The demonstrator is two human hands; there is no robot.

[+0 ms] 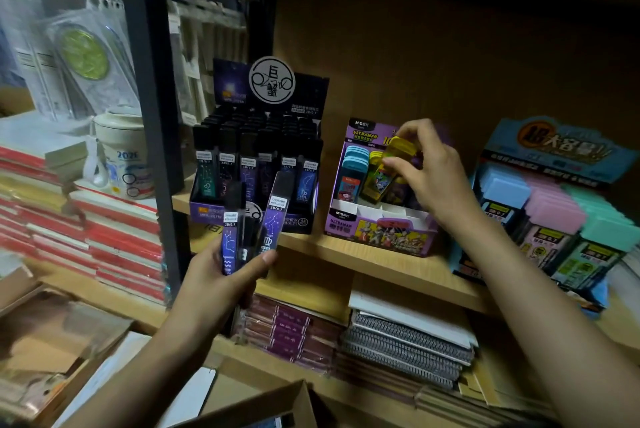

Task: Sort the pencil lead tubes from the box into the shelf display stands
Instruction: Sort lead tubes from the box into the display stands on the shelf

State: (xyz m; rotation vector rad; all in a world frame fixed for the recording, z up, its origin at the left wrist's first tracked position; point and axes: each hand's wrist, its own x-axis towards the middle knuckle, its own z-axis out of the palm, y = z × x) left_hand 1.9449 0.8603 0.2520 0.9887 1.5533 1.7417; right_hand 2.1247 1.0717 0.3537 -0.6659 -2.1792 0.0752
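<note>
Pinching a yellow-capped lead tube (401,150) between thumb and fingertips of the right hand (433,171), tilted, just above the back row of the purple cartoon stand (381,232) and not seated in a slot yet. Gripping a small fan of dark constellation-print tubes (273,220) in the left hand (221,285), thumb pressed across their lower ends, held up just in front of the black constellation stand (204,211). Looks like the middle of the job: packed close to full on the black stand, with blue and yellow tubes upright at the back of the purple one, but bare white dividers (377,212) along its front row. Well stocked, by the look of it, on the blue stand (554,150) at far right, in blue, pink and teal. Left to do, at a guess — seat the yellow one, then slot the left handful. Can't tell what remains in the cardboard box (277,405) at the bottom edge — only a corner showing.
</note>
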